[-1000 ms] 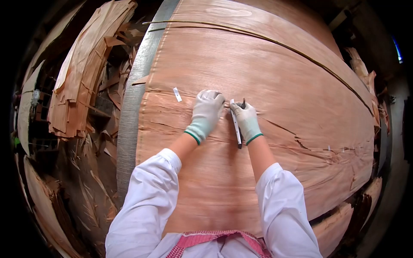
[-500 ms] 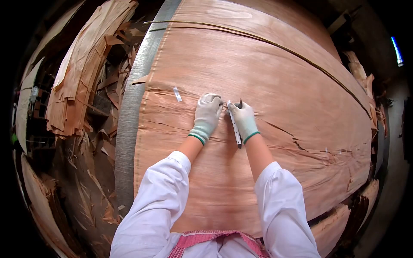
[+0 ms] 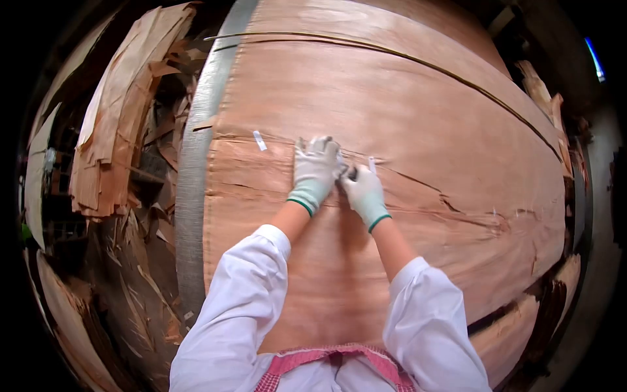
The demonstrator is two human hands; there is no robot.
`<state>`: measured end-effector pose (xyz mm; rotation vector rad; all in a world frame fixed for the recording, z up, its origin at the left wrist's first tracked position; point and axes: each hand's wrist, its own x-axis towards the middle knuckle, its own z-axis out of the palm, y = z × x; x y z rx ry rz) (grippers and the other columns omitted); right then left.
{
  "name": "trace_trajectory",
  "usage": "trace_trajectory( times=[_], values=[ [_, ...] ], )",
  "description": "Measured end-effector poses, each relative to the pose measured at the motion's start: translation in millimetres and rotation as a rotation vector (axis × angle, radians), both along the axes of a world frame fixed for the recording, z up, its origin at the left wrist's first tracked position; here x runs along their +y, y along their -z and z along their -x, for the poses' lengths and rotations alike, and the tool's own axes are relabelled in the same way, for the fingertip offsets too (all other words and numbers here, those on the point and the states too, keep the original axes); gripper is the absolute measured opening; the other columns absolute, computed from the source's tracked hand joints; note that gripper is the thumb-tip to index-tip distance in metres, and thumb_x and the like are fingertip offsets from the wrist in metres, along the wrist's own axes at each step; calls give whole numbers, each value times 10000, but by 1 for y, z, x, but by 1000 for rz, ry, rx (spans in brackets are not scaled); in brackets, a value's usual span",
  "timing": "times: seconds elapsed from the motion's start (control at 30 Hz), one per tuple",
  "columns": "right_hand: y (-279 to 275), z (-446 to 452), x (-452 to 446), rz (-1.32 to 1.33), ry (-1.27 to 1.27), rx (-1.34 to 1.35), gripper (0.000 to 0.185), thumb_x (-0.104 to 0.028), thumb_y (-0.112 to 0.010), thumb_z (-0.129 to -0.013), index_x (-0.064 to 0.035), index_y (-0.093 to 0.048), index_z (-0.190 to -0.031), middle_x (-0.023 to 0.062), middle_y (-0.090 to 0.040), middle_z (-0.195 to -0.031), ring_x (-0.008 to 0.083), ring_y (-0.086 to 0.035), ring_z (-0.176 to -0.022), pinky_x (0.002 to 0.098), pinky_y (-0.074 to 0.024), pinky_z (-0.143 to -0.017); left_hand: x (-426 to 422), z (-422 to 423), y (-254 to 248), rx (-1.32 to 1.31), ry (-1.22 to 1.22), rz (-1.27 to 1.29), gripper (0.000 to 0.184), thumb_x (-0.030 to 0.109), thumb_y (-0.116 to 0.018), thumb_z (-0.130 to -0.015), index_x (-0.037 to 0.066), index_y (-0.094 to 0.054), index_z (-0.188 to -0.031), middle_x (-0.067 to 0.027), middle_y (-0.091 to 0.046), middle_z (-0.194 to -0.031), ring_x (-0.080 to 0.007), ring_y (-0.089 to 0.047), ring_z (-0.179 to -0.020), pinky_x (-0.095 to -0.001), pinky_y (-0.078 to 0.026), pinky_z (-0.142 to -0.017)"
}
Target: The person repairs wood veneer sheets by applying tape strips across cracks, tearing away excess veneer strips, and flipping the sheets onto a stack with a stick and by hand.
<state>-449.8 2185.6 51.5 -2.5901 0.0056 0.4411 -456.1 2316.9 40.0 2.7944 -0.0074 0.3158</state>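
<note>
A large sheet of thin reddish wood veneer (image 3: 307,85) lies in front of me, with creases and a dark jagged split (image 3: 418,181) to the right of my hands. My left hand (image 3: 313,173), in a pale glove with a green cuff, rests palm down on the veneer, fingers stretched out. Close beside it, my right hand (image 3: 364,195) is closed in a matching glove. A white tape strip (image 3: 372,164) sticks out past its fingers, and something dark, too hidden to name, shows near the thumb. Left of my hands, a short white tape piece (image 3: 260,140) lies on the veneer.
A long thin dark strip (image 3: 392,49) crosses the far part of the sheet. Along the left runs a grey metal edge (image 3: 191,228). Beyond it are stacked veneer offcuts (image 3: 121,124) and splintered scraps (image 3: 134,281). More wood pieces (image 3: 506,340) lie at lower right.
The left fingers, curled before, are now stretched out flat. My right hand has turned and moved slightly down; the white strip that ran down beside its wrist now points up past the fingers.
</note>
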Motion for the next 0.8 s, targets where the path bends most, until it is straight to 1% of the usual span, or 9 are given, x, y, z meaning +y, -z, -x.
trace_trajectory(
  times=[0.07, 0.13, 0.2, 0.33, 0.47, 0.63, 0.73, 0.77, 0.8],
  values=[
    [-2, -7, -15, 143, -185, -133, 314, -331, -622, -854, -41, -671, -962, 230, -556, -1275, 350, -646, -991, 438, -517, -841, 0, 2, 2, 40, 38, -18, 418, 420, -574, -862, 148, -540, -1177, -91, -506, -1324, -262, -414, -1295, -571, -210, -1105],
    [-46, -26, -26, 297, -203, -190, 278, -298, -626, -876, -24, -637, -828, 132, -654, -703, 239, -662, -706, 381, -510, -669, 0, 2, 1, 26, 46, -43, 424, 402, -591, -847, 139, -540, -1176, -92, -503, -1322, -270, -410, -1295, -573, -215, -1095],
    [-81, -21, -55, -35, -155, -51, 259, -284, -630, -882, -31, -639, -828, 103, -642, -696, 191, -629, -675, 348, -489, -643, -3, 2, -18, 125, 33, 11, 420, 347, -625, -834, 140, -533, -1188, -82, -504, -1320, -255, -414, -1294, -555, -225, -1101],
    [-122, 61, -117, -505, -221, 110, 272, -289, -623, -895, -43, -641, -780, 71, -651, -690, 162, -590, -607, 329, -464, -582, -15, 24, -8, -13, 98, -89, 348, 277, -594, -860, 139, -546, -1175, -84, -494, -1348, -251, -412, -1303, -510, -235, -1123],
    [-107, 168, -190, -537, -44, 288, 268, -284, -652, -900, -27, -610, -837, 38, -618, -674, 101, -551, -608, 276, -441, -566, -68, 85, -12, -250, 304, -69, 214, 172, -594, -860, 128, -609, -1069, -95, -589, -1206, -273, -506, -1209, -464, -301, -1091],
    [-106, 251, -259, -631, 233, 437, 279, -300, -663, -902, -29, -597, -898, 28, -628, -749, 85, -538, -644, 244, -431, -585, -163, 115, -39, 160, 413, 187, 223, 147, -624, -836, 110, -612, -1056, -102, -610, -1151, -294, -528, -1171, -439, -358, -1053],
    [-130, 285, -310, -688, 241, 477, 290, -326, -660, -906, -49, -589, -863, 8, -612, -730, 72, -515, -640, 232, -421, -592, -213, 122, -27, -59, 554, 122, 306, 195, -618, -847, 96, -572, -1132, -111, -567, -1221, -300, -487, -1219, -449, -330, -1072],
    [-136, 295, -332, -661, 246, 504, 301, -343, -660, -905, -61, -578, -841, -10, -594, -704, 58, -476, -585, 220, -395, -533, -222, 123, -27, 127, 478, -76, 449, 282, -583, -879, 77, -498, -1269, -125, -460, -1383, -302, -388, -1321, -457, -265, -1115],
    [-141, 308, -358, -643, 249, 528, 308, -354, -659, -905, -63, -579, -839, -10, -594, -697, 55, -467, -569, 219, -384, -511, -226, 123, -11, 146, 382, -88, 547, 353, -536, -906, 70, -430, -1362, -130, -335, -1499, -299, -281, -1398, -459, -196, -1149]
  ],
)
